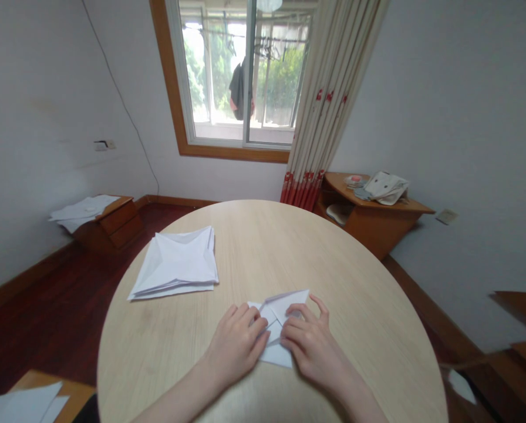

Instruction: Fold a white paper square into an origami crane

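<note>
A partly folded sheet of white paper point(277, 353) lies on the round wooden table point(285, 247), close to its near side. Its flaps meet near the middle, and one upper flap stands slightly raised on the right. My left hand point(240, 338) grips the paper's left side, thumb and fingers bent together on the fold. On the other side my right hand point(309, 341) has its fingers curled onto the right flap, its little finger lifted away. Both palms hide parts of the paper's edges. Left of my hands lies a stack of folded white paper point(177, 258).
White sheets point(25, 405) lie on a wooden surface at bottom left. A low cabinet point(120, 223) with papers stands at the left wall. Behind the table to the right, a corner desk point(377, 226) carries a cloth bag point(386, 188). A curtain point(320, 106) hangs by the window.
</note>
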Action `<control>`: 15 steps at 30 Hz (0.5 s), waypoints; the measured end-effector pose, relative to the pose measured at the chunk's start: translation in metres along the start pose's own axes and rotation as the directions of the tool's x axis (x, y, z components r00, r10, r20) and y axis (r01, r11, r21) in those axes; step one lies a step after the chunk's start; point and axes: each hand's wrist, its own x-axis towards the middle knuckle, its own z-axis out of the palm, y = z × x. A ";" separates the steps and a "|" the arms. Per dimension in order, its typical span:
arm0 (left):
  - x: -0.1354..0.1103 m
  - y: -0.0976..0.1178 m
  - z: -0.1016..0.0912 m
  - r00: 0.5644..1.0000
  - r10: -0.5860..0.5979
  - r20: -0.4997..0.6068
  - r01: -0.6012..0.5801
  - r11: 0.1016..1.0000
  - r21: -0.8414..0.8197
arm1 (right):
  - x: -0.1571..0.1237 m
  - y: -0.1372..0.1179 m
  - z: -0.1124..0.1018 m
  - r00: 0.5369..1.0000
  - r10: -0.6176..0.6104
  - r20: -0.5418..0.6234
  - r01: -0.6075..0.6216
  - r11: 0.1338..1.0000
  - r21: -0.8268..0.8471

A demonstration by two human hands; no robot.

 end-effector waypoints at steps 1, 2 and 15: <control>0.000 0.002 0.000 0.999 -0.019 0.034 0.018 0.999 0.032 | 0.000 0.000 0.000 1.000 0.003 -0.001 -0.003 1.000 -0.004; -0.001 0.004 0.000 0.997 -0.036 0.071 0.032 0.998 0.059 | 0.000 0.000 0.000 1.000 0.007 -0.005 -0.007 1.000 -0.002; 0.000 0.010 0.013 0.969 -0.185 0.163 0.160 0.974 0.158 | 0.001 -0.007 -0.002 0.999 0.049 0.014 -0.048 0.997 -0.061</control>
